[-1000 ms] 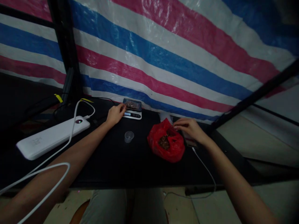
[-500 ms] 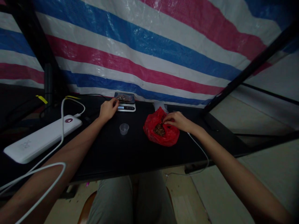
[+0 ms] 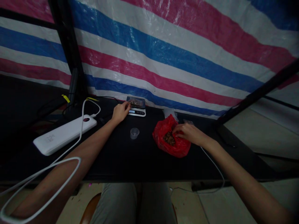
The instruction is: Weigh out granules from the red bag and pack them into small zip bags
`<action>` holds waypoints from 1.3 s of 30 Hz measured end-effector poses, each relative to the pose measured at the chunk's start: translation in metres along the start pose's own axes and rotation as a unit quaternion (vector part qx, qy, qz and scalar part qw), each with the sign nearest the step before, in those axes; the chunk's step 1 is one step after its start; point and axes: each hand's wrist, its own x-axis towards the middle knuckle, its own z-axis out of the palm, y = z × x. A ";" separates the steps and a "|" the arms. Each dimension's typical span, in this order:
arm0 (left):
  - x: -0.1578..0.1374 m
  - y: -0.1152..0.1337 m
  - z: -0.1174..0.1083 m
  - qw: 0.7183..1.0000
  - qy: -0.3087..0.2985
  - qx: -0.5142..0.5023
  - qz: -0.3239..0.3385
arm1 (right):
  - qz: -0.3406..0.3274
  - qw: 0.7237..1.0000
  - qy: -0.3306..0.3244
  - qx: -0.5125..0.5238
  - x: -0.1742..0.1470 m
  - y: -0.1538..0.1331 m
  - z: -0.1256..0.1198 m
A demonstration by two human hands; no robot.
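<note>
My left hand (image 3: 121,112) is closed, with its fingertips at the left edge of a small clear tray or packet (image 3: 137,102) holding brownish bits. That lies on a white digital scale (image 3: 137,112) with a lit display. Whether the fingers pinch anything is too small to tell. My right hand (image 3: 188,133) reaches over the right side of an open red plastic bag (image 3: 171,151), fingers bent together at the small brown pieces (image 3: 169,138) inside. What those fingertips hold is hidden. Between the hands stands a small clear plastic cup (image 3: 134,133).
A white power bank (image 3: 64,135) lies at the left, with a white cable (image 3: 81,132) looping over my left forearm. Behind the red bag is a clear plastic bag (image 3: 169,114). A striped tarp (image 3: 154,68) hangs behind the black table (image 3: 121,165).
The view has turned left, so everything sits farther right in the picture. My left hand stays by the scale; my right hand stays at the red bag, its fingers slightly shifted.
</note>
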 end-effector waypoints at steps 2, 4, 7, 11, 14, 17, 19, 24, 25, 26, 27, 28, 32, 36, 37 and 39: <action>0.000 0.001 0.000 1.000 -0.004 -0.006 -0.001 | 0.001 1.000 0.004 -0.031 0.002 0.003 0.001; 0.000 0.001 0.000 1.000 -0.007 -0.010 -0.004 | 0.014 0.997 0.013 -0.071 0.005 0.003 0.000; 0.001 0.002 0.000 1.000 -0.007 -0.021 -0.008 | 0.029 0.992 0.017 -0.121 0.009 -0.005 -0.004; 0.001 0.002 -0.001 0.999 -0.009 -0.039 -0.013 | 0.014 0.976 0.020 -0.217 0.013 -0.021 -0.006; 0.002 0.002 -0.002 0.999 -0.006 -0.050 -0.016 | -0.002 0.963 0.019 -0.269 0.012 -0.024 -0.001; 0.002 0.000 -0.002 0.998 -0.004 -0.058 -0.012 | -0.012 0.953 0.033 -0.301 0.012 -0.017 0.003; 0.003 -0.002 -0.002 0.998 -0.006 -0.056 -0.009 | -0.019 0.948 0.056 -0.311 0.017 -0.013 0.000; 0.004 -0.006 0.000 0.998 -0.001 -0.058 -0.013 | -0.031 0.957 0.117 -0.262 0.060 -0.033 -0.020; 0.004 -0.006 0.000 0.998 -0.002 -0.060 -0.016 | -0.027 0.960 0.129 -0.248 0.073 -0.039 -0.022; 0.004 -0.006 0.000 0.998 -0.002 -0.061 -0.019 | -0.022 0.962 0.144 -0.232 0.087 -0.045 -0.023; 0.004 -0.006 0.000 0.998 -0.002 -0.063 -0.022 | -0.017 0.963 0.161 -0.213 0.102 -0.048 -0.021; 0.004 -0.006 0.000 0.998 -0.003 -0.064 -0.025 | -0.010 0.964 0.182 -0.194 0.116 -0.050 -0.018; 0.004 -0.006 -0.001 0.997 -0.001 -0.073 -0.025 | 0.041 0.958 0.268 -0.096 0.169 -0.035 0.006; 0.005 -0.007 -0.001 0.996 -0.006 -0.080 -0.024 | 0.059 0.947 0.303 0.092 0.202 -0.011 0.032; 0.005 -0.008 -0.001 0.996 -0.006 -0.081 -0.023 | 0.063 0.939 0.312 0.132 0.208 -0.007 0.037; 0.005 -0.008 0.000 0.996 -0.002 -0.081 -0.022 | 0.079 0.923 0.326 0.190 0.216 -0.003 0.045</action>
